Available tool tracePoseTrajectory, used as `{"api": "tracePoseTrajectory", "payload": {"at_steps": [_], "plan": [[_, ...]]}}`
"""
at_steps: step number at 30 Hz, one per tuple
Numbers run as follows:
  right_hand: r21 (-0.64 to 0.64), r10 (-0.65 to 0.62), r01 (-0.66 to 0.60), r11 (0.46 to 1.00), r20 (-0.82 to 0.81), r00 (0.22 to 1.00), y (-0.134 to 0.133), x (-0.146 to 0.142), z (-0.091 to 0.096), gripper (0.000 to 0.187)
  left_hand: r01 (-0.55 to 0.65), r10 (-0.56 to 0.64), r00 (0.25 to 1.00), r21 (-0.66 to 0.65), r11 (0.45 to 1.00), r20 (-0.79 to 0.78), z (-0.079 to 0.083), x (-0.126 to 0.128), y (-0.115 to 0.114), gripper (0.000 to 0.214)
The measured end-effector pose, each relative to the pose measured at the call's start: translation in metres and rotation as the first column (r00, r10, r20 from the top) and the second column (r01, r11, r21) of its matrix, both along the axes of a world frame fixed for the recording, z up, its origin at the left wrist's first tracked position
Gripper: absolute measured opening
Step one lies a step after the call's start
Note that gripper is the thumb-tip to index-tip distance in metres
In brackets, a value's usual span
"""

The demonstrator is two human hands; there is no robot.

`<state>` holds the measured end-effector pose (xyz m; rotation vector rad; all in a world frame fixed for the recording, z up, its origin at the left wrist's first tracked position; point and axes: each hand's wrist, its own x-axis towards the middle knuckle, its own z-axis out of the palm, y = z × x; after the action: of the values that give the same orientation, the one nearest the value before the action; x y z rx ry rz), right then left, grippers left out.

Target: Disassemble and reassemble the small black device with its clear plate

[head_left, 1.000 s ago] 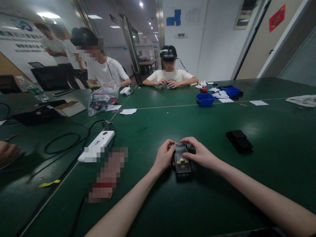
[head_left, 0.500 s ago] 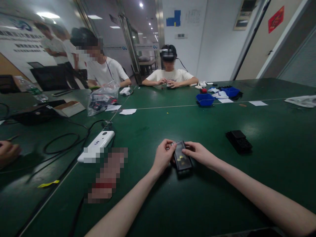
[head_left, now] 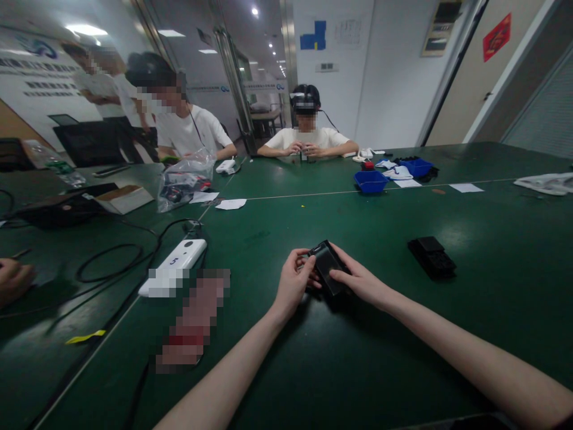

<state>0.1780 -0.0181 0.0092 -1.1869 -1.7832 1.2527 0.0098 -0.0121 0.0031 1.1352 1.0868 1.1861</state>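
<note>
Between my two hands is a black rectangular box [head_left: 330,270], about the size of a small case, tilted with its far end turned leftward. My left hand [head_left: 295,278] grips its left edge near the far corner, thumb on top and fingers partly under it. Along the right side my right hand [head_left: 358,276] is wrapped round it, with the thumb across the top face. What the box contains, and its underside, are hidden. Off to the right a stack of black box-like pieces [head_left: 432,257] lies on the green table [head_left: 385,352].
To my left lie a white power bank marked 5 [head_left: 179,263], a pixelated reddish object [head_left: 197,319], black cables [head_left: 111,263] and a yellow strip [head_left: 86,337]. Another person's hand [head_left: 15,280] is at the left edge. Blue trays [head_left: 370,181] stand farther back; two people sit across the table.
The black box has turned anticlockwise and tipped, so its top no longer shows the bright reflection. My right hand has shifted farther round its right side.
</note>
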Motion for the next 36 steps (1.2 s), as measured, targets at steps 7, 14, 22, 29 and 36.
{"api": "tracePoseTrajectory", "payload": {"at_steps": [7,14,22,29,36], "plan": [[0.473,-0.578,0.382,0.794,0.392,0.715,0.038,0.060,0.009,0.055,0.026,-0.024,0.999,-0.040,0.999,0.037,-0.001,0.000,0.000,0.034],[0.722,-0.723,0.092,0.686,0.661,0.203,0.058,0.095,0.004,0.031,0.066,-0.065,0.998,-0.041,0.997,0.013,-0.002,0.000,0.000,0.028],[0.712,-0.713,0.039,0.702,0.700,0.049,0.071,0.092,-0.006,0.030,0.091,-0.090,0.996,-0.046,0.995,0.015,-0.004,-0.002,0.001,0.028],[0.660,-0.663,0.073,0.748,0.747,0.052,0.071,0.094,-0.006,0.030,0.091,-0.090,0.996,-0.045,0.995,0.024,-0.003,-0.002,0.001,0.028],[0.628,-0.629,0.037,0.777,0.775,0.066,0.070,0.095,-0.009,0.032,0.097,-0.096,0.995,-0.042,0.994,0.026,-0.004,-0.002,0.001,0.028]]}}
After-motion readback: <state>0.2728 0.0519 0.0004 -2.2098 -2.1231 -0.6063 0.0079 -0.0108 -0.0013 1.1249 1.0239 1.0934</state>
